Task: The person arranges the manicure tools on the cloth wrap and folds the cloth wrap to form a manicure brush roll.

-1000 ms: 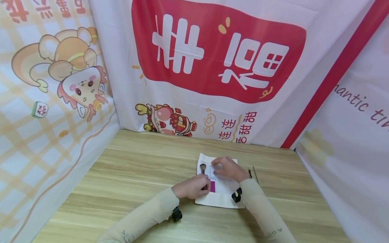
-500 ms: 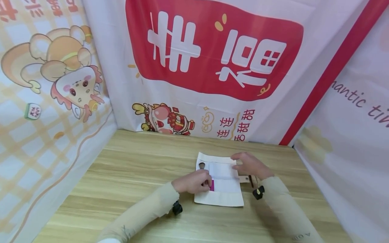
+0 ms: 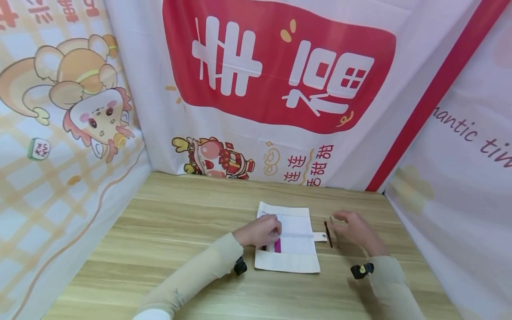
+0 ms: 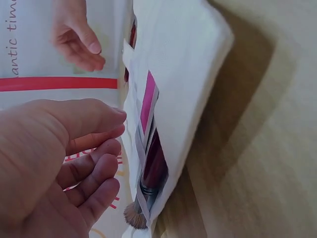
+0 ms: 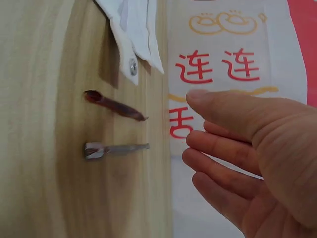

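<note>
Right hand (image 3: 356, 233) is hovering just above and to the right of a slender dark red-brown stick with a seemingly hollowed end (image 5: 116, 108) and a slender grey, metallic-looking stick with a squared end (image 5: 121, 148). Both are lying on the pale wood-grain worktop (image 3: 200, 204), long axes running near-parallel, roughly front to back; the grey one is sitting nearer this grip, its fingers bending loosely, pinching nothing. Left hand (image 3: 261, 229) is hanging over the left side of a white, soft-looking fabric pouch (image 3: 296, 262), thumb close to curved fingers, holding nothing visible; contact unclear. A glossy dark-red-handled brush with brown bristles (image 4: 154, 166) is sitting in the pouch, beside a flat magenta strip (image 4: 147, 101).
</note>
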The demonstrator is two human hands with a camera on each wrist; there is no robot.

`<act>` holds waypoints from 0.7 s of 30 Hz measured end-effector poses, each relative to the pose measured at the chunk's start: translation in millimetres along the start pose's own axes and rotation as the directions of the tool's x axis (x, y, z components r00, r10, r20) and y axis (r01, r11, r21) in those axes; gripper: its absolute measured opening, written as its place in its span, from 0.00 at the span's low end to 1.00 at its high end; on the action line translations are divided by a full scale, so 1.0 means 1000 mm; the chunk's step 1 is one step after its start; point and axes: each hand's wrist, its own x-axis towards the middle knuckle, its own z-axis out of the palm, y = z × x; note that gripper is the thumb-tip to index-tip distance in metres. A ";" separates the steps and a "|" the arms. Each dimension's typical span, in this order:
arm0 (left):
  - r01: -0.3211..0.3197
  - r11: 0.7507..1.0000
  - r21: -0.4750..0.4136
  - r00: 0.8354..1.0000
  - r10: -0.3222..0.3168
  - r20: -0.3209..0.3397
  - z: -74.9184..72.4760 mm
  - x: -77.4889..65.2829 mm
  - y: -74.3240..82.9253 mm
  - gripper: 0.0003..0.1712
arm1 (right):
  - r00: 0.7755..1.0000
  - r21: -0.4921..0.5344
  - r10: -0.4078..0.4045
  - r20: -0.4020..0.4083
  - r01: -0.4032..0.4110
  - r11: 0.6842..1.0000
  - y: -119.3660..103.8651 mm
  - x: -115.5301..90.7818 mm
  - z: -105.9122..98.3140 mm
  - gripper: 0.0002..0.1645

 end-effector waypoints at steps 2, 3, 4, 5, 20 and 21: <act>0.004 1.000 0.009 1.000 -0.004 -0.016 0.000 0.003 0.001 0.05 | 1.000 0.023 0.014 -0.028 -0.013 1.000 0.007 -0.005 0.004 0.28; 0.012 1.000 0.011 1.000 -0.012 -0.022 0.000 0.005 0.002 0.05 | 0.999 0.032 0.007 -0.044 -0.006 0.999 0.011 -0.006 0.006 0.27; 0.018 1.000 0.015 1.000 -0.018 -0.025 0.001 0.006 0.003 0.05 | 0.998 0.035 0.001 -0.060 0.001 0.999 0.015 -0.007 0.009 0.25; 0.026 0.999 0.020 0.999 -0.026 -0.026 0.002 0.008 0.003 0.05 | 0.997 0.038 0.000 -0.074 0.003 0.999 0.018 -0.007 0.012 0.23; 0.064 0.996 0.063 0.998 -0.065 0.005 0.010 0.021 0.003 0.03 | 0.984 -0.024 0.172 0.034 -0.171 0.985 0.014 0.027 0.012 0.07; 0.060 0.996 0.063 0.998 -0.060 0.003 0.011 0.022 0.003 0.03 | 0.983 -0.035 0.179 0.048 -0.177 0.984 0.012 0.030 0.011 0.09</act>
